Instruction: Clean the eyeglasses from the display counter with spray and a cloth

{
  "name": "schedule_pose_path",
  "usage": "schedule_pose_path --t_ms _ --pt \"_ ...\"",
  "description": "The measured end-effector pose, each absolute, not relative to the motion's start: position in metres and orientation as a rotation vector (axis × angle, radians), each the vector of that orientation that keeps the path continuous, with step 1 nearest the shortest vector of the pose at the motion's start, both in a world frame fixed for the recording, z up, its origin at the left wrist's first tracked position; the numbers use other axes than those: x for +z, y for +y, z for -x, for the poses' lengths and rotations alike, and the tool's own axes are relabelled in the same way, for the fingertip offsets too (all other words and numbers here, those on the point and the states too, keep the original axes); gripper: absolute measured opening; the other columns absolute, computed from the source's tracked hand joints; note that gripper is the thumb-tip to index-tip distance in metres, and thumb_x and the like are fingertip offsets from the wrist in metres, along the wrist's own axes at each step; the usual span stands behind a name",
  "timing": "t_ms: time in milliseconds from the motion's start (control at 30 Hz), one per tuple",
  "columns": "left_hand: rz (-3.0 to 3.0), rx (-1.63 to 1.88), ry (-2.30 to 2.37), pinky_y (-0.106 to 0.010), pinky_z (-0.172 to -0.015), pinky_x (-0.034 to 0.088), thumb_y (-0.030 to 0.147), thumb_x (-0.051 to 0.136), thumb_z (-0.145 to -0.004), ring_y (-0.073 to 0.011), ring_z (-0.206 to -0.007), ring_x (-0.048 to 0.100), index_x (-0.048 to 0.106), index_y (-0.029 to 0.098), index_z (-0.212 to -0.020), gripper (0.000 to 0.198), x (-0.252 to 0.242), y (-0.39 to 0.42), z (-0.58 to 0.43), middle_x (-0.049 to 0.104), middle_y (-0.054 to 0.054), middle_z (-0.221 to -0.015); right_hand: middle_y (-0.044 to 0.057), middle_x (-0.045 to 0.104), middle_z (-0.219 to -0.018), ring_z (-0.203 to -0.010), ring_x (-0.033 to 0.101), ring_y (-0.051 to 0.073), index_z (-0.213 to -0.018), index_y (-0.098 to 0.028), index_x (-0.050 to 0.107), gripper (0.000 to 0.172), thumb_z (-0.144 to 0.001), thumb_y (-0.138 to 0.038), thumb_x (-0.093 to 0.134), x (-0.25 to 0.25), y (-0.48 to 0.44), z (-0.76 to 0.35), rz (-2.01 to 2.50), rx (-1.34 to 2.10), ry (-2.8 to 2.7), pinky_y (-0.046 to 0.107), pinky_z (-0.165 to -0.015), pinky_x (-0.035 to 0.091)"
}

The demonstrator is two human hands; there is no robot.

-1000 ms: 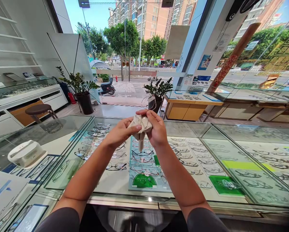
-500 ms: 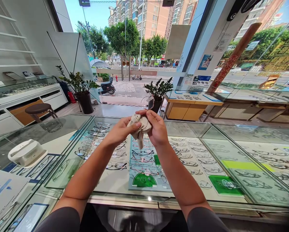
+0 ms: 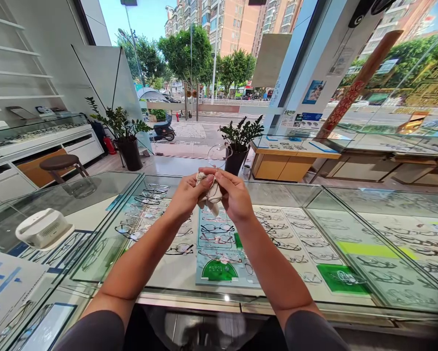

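Note:
Both hands meet above the glass display counter (image 3: 160,287). My left hand (image 3: 188,195) is closed on a crumpled pale cloth (image 3: 212,195), its thumb pressed over the top. Thumb and fingers of my right hand (image 3: 237,195) pinch a pair of thin-rimmed eyeglasses (image 3: 220,165) at the cloth's upper edge. One round clear lens stands up above the fingertips; the remainder of the glasses is hidden by the hands and cloth. Under the glass, rows of eyeglass frames (image 3: 217,228) lie on a light blue display board.
A white device (image 3: 43,229) stands on the counter at left. Beyond the counter are two potted plants (image 3: 122,131), a brown stool (image 3: 60,163) and a wooden display table (image 3: 292,163). A green card (image 3: 343,279) lies inside the case at right.
The lens above my fingers has turned, from a narrow dark-looking shape to a wide round outline shifted left. Both hands and the cloth have moved slightly; the cloth's hanging end is shorter.

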State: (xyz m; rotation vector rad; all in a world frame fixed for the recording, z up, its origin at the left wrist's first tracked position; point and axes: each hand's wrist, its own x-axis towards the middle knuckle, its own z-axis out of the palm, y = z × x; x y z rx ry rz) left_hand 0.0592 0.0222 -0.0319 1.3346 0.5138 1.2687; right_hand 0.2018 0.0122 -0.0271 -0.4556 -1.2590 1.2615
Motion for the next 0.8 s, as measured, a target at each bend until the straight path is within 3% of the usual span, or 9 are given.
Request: schedule_pose_path --t_ms 133,333,533,800 --pt "-1.405 1.118 0.463 -0.023 -0.058 0.043 0.062 0.090 -0.081 -0.0097 -0.060 0.055 0.070 0.014 -0.082 0.051 -0.028 0.028 -0.050 0.065 -0.001 -0.070 0.005 0.086 -0.107 -0.102 0.076 0.024 -0.092 -0.026 0.087 0.025 -0.083 -0.049 0.085 -0.024 0.015 -0.206 0.504 1.250 -1.187 0.040 -0.095 0.061" --pt "-1.456 1.101 0.524 -0.025 -0.065 0.048 0.048 0.100 -0.069 -0.0137 -0.070 0.064 0.075 0.014 -0.099 0.053 -0.029 0.027 -0.051 0.073 -0.004 -0.085 0.004 0.087 -0.107 -0.095 0.075 0.021 -0.079 -0.025 0.075 0.022 -0.079 -0.041 0.091 -0.021 0.014 -0.207 0.488 1.293 -1.088 0.037 -0.089 0.063" --pt "-1.422 1.300 0.591 -0.024 -0.056 0.036 0.065 0.086 -0.083 -0.0095 -0.058 0.048 0.071 0.015 -0.090 0.053 -0.031 0.025 -0.059 0.059 0.002 -0.067 0.003 0.086 -0.107 -0.101 0.076 0.021 -0.081 -0.027 0.073 0.024 -0.080 -0.043 0.091 -0.025 0.016 -0.202 0.450 1.327 -1.127 0.039 -0.101 0.060" --pt "-1.378 0.999 0.482 -0.027 -0.070 0.049 0.066 0.085 -0.085 -0.0142 -0.072 0.062 0.076 0.016 -0.088 0.052 -0.031 0.033 -0.039 0.072 -0.004 -0.080 0.003 0.084 -0.119 -0.109 0.074 0.023 -0.079 -0.026 0.074 0.025 -0.080 -0.044 0.091 -0.023 0.019 -0.210 0.485 1.337 -1.083 0.038 -0.096 0.061"
